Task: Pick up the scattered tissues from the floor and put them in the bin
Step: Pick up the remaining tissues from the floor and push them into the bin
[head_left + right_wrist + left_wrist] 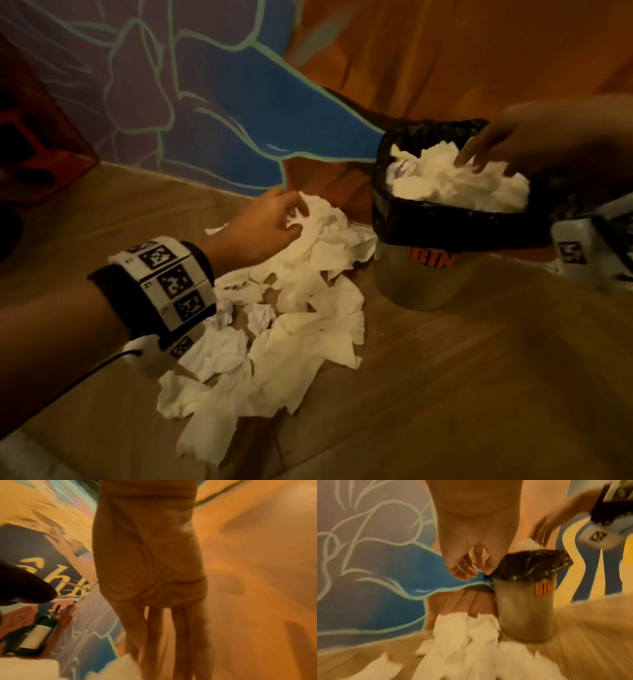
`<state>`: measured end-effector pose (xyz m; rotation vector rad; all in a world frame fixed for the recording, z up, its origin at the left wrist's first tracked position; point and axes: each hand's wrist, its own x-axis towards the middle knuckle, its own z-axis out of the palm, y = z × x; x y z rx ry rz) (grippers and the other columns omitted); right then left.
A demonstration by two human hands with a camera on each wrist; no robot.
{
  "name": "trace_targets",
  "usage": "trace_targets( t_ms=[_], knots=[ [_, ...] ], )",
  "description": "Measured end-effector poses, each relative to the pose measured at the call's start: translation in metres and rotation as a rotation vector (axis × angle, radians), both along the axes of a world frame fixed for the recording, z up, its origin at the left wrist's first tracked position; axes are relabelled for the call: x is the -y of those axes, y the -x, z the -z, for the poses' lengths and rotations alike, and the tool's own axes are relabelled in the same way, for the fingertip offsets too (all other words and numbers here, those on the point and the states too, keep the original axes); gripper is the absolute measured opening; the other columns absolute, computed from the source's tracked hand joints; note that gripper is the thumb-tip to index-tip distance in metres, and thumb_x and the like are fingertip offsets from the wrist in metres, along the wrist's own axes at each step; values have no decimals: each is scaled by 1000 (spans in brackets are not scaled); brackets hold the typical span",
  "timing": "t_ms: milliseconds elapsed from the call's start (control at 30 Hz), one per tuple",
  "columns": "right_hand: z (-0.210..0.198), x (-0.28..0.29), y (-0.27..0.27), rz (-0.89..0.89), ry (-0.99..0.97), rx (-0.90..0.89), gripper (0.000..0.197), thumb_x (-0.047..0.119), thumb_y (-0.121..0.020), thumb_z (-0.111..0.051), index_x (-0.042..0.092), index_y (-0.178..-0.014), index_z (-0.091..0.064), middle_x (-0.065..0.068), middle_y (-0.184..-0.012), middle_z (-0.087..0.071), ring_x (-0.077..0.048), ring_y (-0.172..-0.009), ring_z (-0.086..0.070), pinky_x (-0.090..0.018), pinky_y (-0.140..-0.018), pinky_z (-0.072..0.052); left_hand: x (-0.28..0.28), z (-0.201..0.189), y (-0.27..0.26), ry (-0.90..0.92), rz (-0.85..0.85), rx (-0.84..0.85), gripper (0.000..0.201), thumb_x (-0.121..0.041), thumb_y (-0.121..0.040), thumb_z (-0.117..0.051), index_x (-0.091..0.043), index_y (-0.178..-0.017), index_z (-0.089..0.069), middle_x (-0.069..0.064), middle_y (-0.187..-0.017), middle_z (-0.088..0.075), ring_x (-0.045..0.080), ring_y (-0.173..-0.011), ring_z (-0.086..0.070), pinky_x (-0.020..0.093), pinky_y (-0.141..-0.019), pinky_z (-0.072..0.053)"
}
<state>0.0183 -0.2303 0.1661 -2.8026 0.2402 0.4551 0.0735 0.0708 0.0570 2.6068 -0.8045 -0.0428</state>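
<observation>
A heap of white crumpled tissues (291,335) lies on the wooden floor, just left of a grey bin (421,281) with a black liner and an orange "BIN" label. White tissues (455,185) fill the bin to its rim. My left hand (294,219) hovers over the far end of the heap beside the bin. In the left wrist view its fingers (462,573) hang relaxed and hold nothing above the tissues (462,628). My right hand (472,161) reaches over the bin, blurred, its straight fingers (180,642) pointing down onto the tissues inside.
A painted wall (222,102) rises right behind the bin and the heap. A red crate (34,154) stands at the far left. A dark green bottle (37,631) stands by the wall. Bare wooden floor (479,377) lies in front of the bin.
</observation>
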Motion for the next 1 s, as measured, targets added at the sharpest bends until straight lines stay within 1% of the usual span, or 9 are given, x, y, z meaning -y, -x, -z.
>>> trace_targets(
  t_ms=[100,200,300,400,500,567,733,867,1000],
  knots=[
    [-1,-24,8,-121,260,385,23,18,-98,-46,21,-112,-64,5,-75,-47,-18,-65,-45,-28,-63,-40,-52,33,18,-218,0,-163,21,-20,-91,-57,-20,-113,-56,1,-109,-55,13,-87,-51,20,-68,-42],
    [14,-75,17,-291,250,613,27,25,-95,-50,17,-117,-62,5,-79,-36,-18,-86,-35,-34,-76,-33,-99,63,49,-416,50,-271,25,-23,-92,-56,-20,-117,-53,1,-113,-54,11,-86,-48,20,-73,-42],
    [50,-130,23,-425,46,529,32,31,-93,-54,25,-124,-54,-2,-108,-41,-17,-95,-44,-32,-82,-40,-132,89,84,-622,125,-306,33,-39,-93,-53,-25,-122,-47,-2,-121,-50,10,-92,-48,24,-80,-45],
    [111,-167,22,-614,-35,397,41,33,-91,-56,29,-130,-44,1,-121,-41,-17,-104,-50,-31,-84,-46,-146,113,112,-709,217,-422,60,-46,-92,-51,-30,-143,-24,3,-147,-26,22,-124,-41,34,-100,-42],
    [174,-187,26,-800,-19,221,46,35,-93,-54,31,-135,-36,2,-131,-37,-14,-111,-45,-27,-86,-46,-145,132,129,-757,278,-441,74,-38,-93,-54,-40,-148,-4,5,-158,4,34,-140,-21,43,-107,-38],
    [211,-198,34,-928,28,119,53,38,-92,-55,35,-139,-30,1,-143,-30,-17,-119,-40,-31,-92,-46,-141,144,133,-803,253,-438,69,-30,-94,-53,-35,-148,-10,9,-157,0,35,-140,-22,43,-106,-38],
    [265,-210,56,-1043,126,-12,56,24,-90,-58,30,-139,-31,-7,-142,-33,-26,-113,-46,-37,-85,-49,-131,147,125,-698,259,-400,43,-23,-94,-52,-19,-134,-36,7,-131,-39,24,-114,-46,36,-91,-46],
    [277,-193,64,-988,50,62,24,12,-93,-50,21,-115,-51,-3,-114,-53,-17,-96,-50,-28,-76,-44,-125,125,108,-502,200,-441,42,-38,-89,-58,-22,-124,-43,-1,-114,-47,13,-92,-47,22,-72,-40],
    [245,-178,63,-799,-225,47,7,27,-95,-47,26,-98,-53,8,-98,-53,-8,-88,-48,-22,-75,-41,-120,92,86,-231,140,-416,33,-33,-84,-64,-24,-111,-49,-5,-108,-50,12,-96,-48,22,-77,-42]
  ],
)
